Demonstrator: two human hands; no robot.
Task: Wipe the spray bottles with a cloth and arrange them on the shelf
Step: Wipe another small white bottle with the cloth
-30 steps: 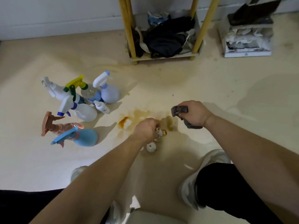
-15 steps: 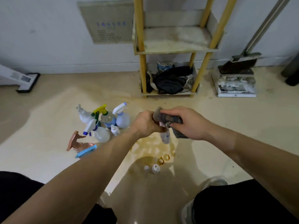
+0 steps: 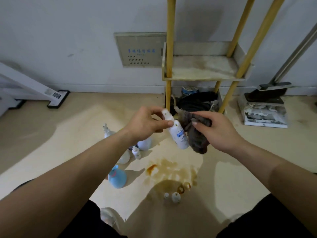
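Spray bottle (image 3: 178,134), small, white, blue label: where?
Off the floor, tilted, between both hands. Left hand (image 3: 145,123) pinches its neck, thumb and fingers curled.
Right hand (image 3: 217,129)?
Curled round grey cloth (image 3: 195,136); cloth touches bottle's side.
Surroundings?
Beige floor (image 3: 68,143). Brown spill (image 3: 171,172) at 6 o'clock of the hands, small bottles (image 3: 175,197) at its near edge, other spray bottles (image 3: 118,179) at 8 o'clock, yellow-posted shelf (image 3: 202,73) at 12 o'clock against white wall (image 3: 68,40), dark bundle (image 3: 195,103) on its bottom tier.

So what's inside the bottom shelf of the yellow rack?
A heap of black fabric fills the bottom shelf, with something blue and white behind it. The grey cloth hides its front; what lies underneath cannot be seen.
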